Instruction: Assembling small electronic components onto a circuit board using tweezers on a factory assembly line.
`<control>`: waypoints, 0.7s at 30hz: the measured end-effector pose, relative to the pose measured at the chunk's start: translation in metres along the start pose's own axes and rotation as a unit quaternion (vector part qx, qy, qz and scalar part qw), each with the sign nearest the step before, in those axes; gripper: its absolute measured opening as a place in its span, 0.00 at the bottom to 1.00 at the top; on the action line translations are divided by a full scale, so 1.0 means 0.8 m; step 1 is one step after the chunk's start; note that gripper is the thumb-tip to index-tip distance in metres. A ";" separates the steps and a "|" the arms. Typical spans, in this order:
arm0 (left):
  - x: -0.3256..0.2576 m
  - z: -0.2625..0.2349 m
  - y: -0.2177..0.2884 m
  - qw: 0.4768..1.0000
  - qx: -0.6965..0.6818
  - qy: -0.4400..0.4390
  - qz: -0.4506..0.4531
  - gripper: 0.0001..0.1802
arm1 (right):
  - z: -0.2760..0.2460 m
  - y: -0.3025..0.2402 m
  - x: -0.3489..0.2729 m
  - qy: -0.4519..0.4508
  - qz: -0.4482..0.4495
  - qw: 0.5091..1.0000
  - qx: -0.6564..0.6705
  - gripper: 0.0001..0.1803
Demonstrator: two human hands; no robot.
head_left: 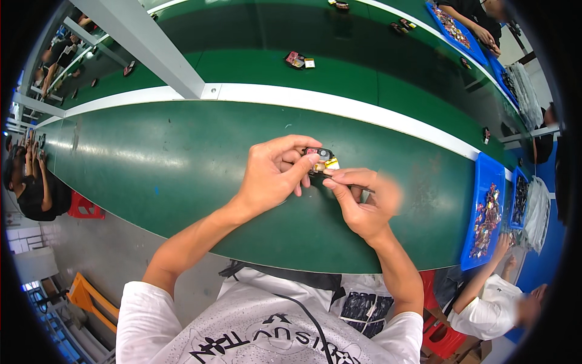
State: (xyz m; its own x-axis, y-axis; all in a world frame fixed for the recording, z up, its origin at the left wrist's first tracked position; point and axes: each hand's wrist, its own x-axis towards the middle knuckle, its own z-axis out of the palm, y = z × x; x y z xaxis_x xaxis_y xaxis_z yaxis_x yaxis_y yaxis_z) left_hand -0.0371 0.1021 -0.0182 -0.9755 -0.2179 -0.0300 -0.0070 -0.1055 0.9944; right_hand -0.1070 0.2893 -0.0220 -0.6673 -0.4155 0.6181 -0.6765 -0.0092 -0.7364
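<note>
Above the green bench, my left hand [267, 176] grips a small black electronic device [325, 153] between thumb and fingers. The device looks like an opened casing with pink and grey parts inside. Yellow tape and a silvery piece [331, 163], perhaps a small battery, show at its lower side. My right hand [367, 206] is closed in a pinch round a thin dark rod-like tool [364, 188], whose exact kind I cannot make out. Its fingertips meet the lower edge of the device, and the contact point is partly hidden by fingers.
Beyond a white rail [260, 92] runs a green conveyor belt [242, 67] carrying similar devices [296, 59]. At right stands a blue tray [470, 224] of small colourful parts, with a co-worker's arm [479, 276] beside it. A white post [145, 45] rises at upper left.
</note>
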 end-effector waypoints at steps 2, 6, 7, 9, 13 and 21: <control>-0.001 0.004 0.005 1.000 0.009 0.002 -0.002 0.13 | 0.001 -0.003 0.001 -0.004 -0.007 1.000 -0.003 0.09; -0.002 0.005 0.009 0.999 0.041 0.016 -0.006 0.10 | 0.003 -0.006 0.002 -0.004 -0.030 0.999 -0.021 0.07; -0.006 0.009 0.008 0.998 0.052 0.030 0.002 0.10 | 0.002 -0.004 -0.001 0.004 -0.031 0.999 0.009 0.06; -0.008 0.017 0.008 0.996 0.072 0.041 0.018 0.09 | -0.004 0.003 -0.007 -0.001 -0.060 0.998 0.008 0.08; 0.002 0.011 0.021 0.990 0.115 0.072 0.036 0.10 | -0.005 0.000 -0.002 0.050 -0.032 0.997 0.042 0.10; 0.188 -0.151 0.030 0.944 0.150 0.284 0.077 0.13 | -0.003 0.006 0.011 0.087 0.090 0.992 0.019 0.09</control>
State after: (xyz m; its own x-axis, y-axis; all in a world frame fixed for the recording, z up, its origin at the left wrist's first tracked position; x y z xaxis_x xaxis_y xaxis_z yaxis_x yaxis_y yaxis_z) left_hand -0.1573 -0.0507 -0.0111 -0.6953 -0.7025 0.1517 -0.0204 0.2303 0.9729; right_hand -0.1167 0.2876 -0.0191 -0.8220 -0.2499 0.5118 -0.5317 0.0147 -0.8468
